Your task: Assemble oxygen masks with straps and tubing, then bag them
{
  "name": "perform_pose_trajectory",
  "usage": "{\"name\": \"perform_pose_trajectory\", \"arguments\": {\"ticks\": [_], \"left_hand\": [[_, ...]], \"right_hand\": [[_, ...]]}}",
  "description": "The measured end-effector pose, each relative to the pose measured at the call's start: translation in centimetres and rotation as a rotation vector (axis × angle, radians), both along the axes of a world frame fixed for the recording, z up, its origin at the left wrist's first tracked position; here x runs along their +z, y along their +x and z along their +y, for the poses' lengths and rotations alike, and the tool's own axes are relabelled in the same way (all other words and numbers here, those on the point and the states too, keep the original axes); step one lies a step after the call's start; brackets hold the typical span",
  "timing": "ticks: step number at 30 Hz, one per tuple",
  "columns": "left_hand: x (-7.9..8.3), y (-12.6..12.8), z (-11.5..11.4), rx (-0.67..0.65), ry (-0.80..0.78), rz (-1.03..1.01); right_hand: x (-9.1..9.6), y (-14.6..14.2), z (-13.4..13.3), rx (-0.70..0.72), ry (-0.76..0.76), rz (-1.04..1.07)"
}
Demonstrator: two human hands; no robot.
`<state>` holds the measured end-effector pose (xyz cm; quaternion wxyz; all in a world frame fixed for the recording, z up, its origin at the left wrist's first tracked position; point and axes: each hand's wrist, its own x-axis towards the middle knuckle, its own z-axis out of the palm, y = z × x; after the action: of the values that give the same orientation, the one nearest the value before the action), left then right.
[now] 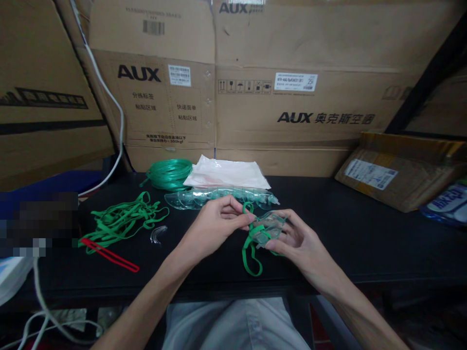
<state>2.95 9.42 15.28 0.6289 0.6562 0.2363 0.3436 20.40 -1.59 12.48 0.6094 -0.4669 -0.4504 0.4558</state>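
Note:
My right hand (297, 243) cradles a clear plastic mask (269, 228) over the black table (365, 233), fingers curled round it. My left hand (219, 221) pinches a green elastic strap (251, 248) at the mask's edge; the strap loops down below both hands. Just behind my hands lies a row of nested clear masks (219, 198).
A heap of green straps (124, 218) and a red band (109, 253) lie at the left, with a small clear clip (157, 234) beside them. A coil of green tubing (170, 174) and white plastic bags (228, 173) sit at the back. Cardboard boxes (292, 97) wall the table.

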Motion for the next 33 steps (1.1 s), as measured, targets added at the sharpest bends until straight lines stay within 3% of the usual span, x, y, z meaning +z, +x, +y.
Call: {"name": "perform_pose_trajectory", "arguments": {"ticks": [8, 22, 33], "left_hand": [[-0.9, 0.0, 0.5, 0.019, 0.071, 0.009], [-0.4, 0.2, 0.1, 0.053, 0.049, -0.022], [0.0, 0.0, -0.5, 0.014, 0.097, 0.069]], "right_hand": [[0.0, -0.1, 0.0, -0.045, 0.029, -0.015], [0.2, -0.1, -0.1, -0.021, 0.014, -0.029], [0.1, -0.4, 0.0, -0.065, 0.061, -0.068]]}}
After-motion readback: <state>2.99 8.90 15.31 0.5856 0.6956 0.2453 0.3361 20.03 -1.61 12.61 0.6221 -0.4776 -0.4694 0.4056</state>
